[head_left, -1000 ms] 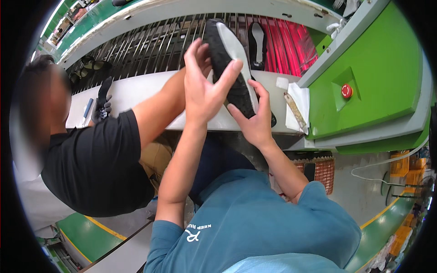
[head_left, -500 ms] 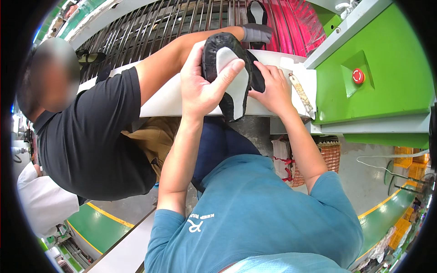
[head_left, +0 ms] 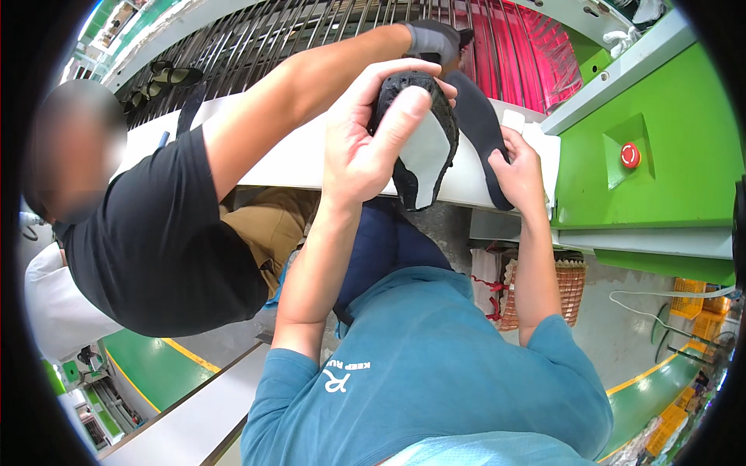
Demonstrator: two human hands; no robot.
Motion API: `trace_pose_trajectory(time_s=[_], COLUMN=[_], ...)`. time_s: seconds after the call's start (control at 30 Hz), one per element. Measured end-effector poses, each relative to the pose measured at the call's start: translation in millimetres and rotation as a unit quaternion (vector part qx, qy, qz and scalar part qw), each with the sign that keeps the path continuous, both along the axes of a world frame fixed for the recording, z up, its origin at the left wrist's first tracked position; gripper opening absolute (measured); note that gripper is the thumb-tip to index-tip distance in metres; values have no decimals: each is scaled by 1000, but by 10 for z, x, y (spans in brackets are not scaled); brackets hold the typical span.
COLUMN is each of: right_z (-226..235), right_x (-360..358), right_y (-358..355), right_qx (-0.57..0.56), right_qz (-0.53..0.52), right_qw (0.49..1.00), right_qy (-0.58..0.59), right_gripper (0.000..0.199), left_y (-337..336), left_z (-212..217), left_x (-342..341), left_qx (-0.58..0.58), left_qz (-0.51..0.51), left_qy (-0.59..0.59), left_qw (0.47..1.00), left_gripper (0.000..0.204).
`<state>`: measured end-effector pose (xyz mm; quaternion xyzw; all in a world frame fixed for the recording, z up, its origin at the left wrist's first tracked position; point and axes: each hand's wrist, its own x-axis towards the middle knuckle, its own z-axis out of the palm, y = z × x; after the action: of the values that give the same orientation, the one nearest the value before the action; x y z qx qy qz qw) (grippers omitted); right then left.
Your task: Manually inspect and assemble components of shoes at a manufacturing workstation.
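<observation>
My left hand (head_left: 359,151) is wrapped round a black shoe upper (head_left: 429,147), with its thumb pressed on the pale grey-white underside facing me. The upper is tilted, toe end up, above the white ledge. To its right, a flat dark shoe sole (head_left: 480,128) is pinched near its lower part by my right hand (head_left: 522,172). The sole stands lengthwise close beside the upper; whether they touch at the top I cannot tell. Beyond my left hand, a co-worker's grey-gloved hand (head_left: 432,39) is over the rollers at a dark item, mostly hidden.
A white ledge (head_left: 291,159) runs before a metal roller conveyor (head_left: 326,39), where dark shoe parts (head_left: 175,76) lie at left. The co-worker's arm (head_left: 299,89) crosses from the left. At right stands a green machine (head_left: 676,140) with a red button (head_left: 630,155). A woven basket (head_left: 571,287) sits below.
My right hand has moved right and slightly down, bringing the sole out from behind the upper. My left hand has shifted a little right with the upper, which has turned slightly.
</observation>
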<state>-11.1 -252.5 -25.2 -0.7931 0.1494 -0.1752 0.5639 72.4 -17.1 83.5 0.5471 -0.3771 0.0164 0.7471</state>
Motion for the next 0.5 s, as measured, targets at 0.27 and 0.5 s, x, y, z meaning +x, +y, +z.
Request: trace_pose_trajectory(time_s=[0.27, 0.5], right_z=[362, 640], right_x=[-330, -387], right_y=[265, 723], right_qx=[343, 337], right_qz=[48, 71], right_qw=[917, 907], right_qy=[-199, -242], right_gripper=[21, 11], left_y=[-34, 1], left_z=[-28, -33], left_x=[8, -24], left_qx=[-4, 11], left_qz=[-7, 26], left_qy=[-26, -43], left_qw=[1000, 999], left_gripper=[26, 26])
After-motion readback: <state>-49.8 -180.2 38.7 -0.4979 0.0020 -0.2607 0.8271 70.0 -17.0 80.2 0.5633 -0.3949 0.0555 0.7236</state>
